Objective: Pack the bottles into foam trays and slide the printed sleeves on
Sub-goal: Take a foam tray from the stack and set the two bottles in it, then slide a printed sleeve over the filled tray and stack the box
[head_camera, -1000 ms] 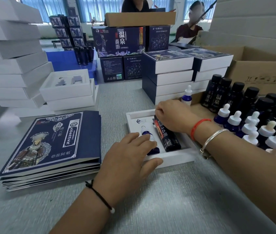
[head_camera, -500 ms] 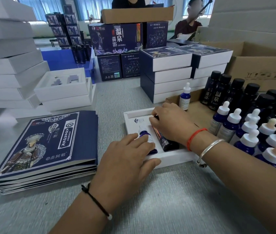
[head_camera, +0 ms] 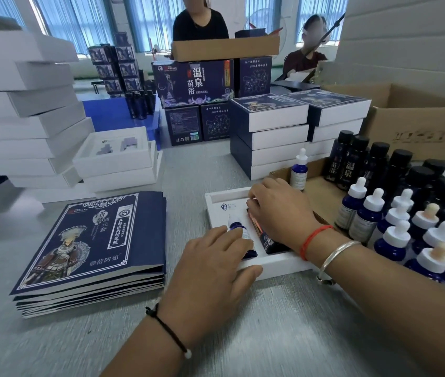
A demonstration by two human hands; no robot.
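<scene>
Both my hands lie palm-down on the foam tray (head_camera: 275, 263): left hand (head_camera: 210, 270) flat, fingers straight on the dropper bottle (head_camera: 239, 229); right hand (head_camera: 278, 213) fingers straight, pressing the dark bottle (head_camera: 269, 240).

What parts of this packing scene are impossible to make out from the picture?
Head view only:
- Top of the dark bottle in the foam tray: covered by the right hand.
- Dropper bottle body: partly under the left hand.
- Rightmost bottles: cut off by the frame edge.
- Tray logo print: too small.

Lower part of the blue dropper bottle (head_camera: 239, 230) under the left hand's fingers (head_camera: 232, 240); dark bottle's (head_camera: 267, 239) top beneath the right hand (head_camera: 278, 210).
</scene>
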